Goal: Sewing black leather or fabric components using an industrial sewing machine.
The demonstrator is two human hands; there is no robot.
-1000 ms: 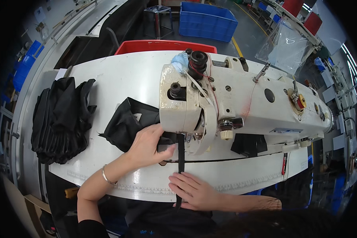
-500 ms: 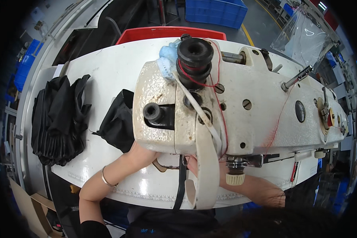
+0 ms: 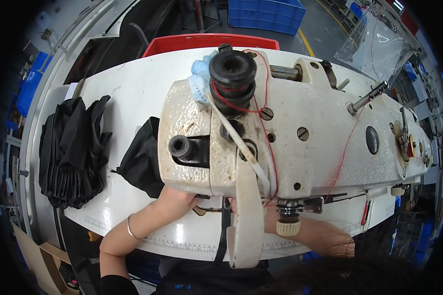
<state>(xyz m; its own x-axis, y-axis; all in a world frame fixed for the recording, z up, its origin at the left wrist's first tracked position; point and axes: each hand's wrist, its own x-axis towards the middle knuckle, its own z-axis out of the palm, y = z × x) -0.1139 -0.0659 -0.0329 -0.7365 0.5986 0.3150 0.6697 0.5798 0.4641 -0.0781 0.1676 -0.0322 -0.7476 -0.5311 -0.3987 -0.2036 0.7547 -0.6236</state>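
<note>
A white sewing machine (image 3: pixel 330 147) with red thread stands over the white table and covers much of the work. My left hand (image 3: pixel 176 202) is curled at the lower left of the machine head, its fingertips partly hidden and a dark bit showing by them. Just beyond that hand, a black fabric piece (image 3: pixel 142 160) lies partly under the machine head. My right forearm (image 3: pixel 312 235) reaches in from the right; its hand is mostly hidden behind the machine. Between my hands a narrow black strip (image 3: pixel 224 233) runs down over the table's near edge.
A pile of folded black fabric pieces (image 3: pixel 74 152) lies on the left of the table (image 3: pixel 118 88). A red bin (image 3: pixel 211 42) stands behind the far edge, with a blue crate (image 3: pixel 266 17) farther back. A red-handled tool (image 3: pixel 365 214) rests at the right.
My left hand has shifted slightly nearer to me, and the black fabric piece beside it has moved slightly left and nearer. The view has also shifted a little, so the machine head appears lower.
</note>
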